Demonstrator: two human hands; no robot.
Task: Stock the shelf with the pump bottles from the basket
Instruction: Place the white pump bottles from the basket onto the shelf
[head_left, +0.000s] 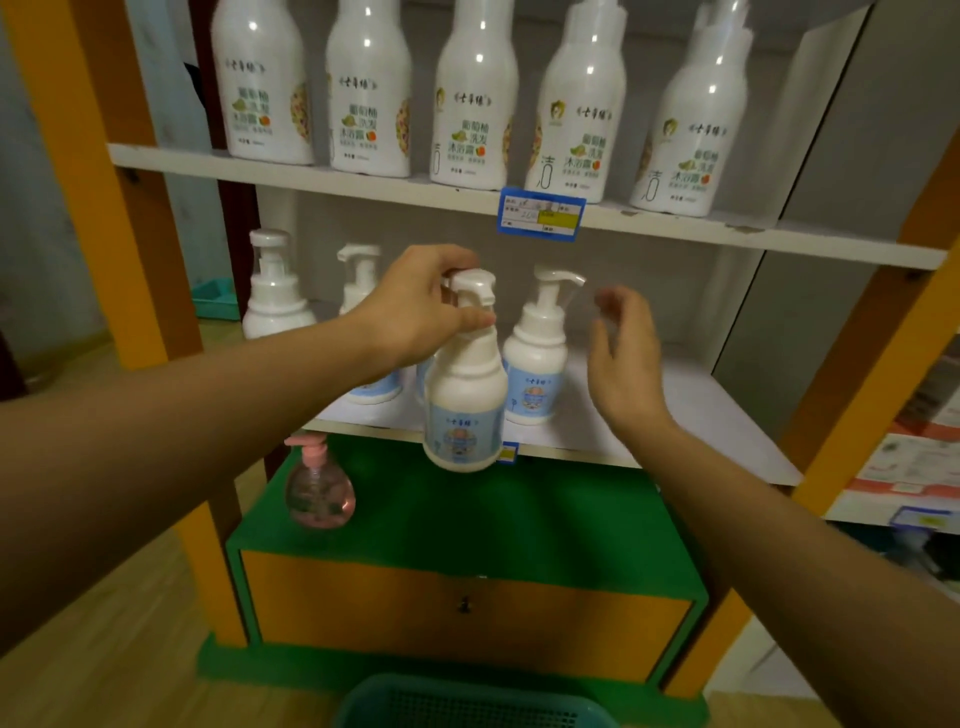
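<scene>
Several white blue-labelled pump bottles are shelved; one further bottle is gripped by the left hand; right hand is held open; teal mesh basket contents unseen.

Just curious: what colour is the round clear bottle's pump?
Pink pump; head view shows it.

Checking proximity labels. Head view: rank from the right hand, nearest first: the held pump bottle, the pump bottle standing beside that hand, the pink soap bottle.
1. Nearest: standing pump bottle, on the middle shelf, just left of the right hand.
2. Next: held pump bottle, gripped by the left hand in front of the shelf edge.
3. Farthest: pink soap bottle, on the green ledge below, far left.
</scene>
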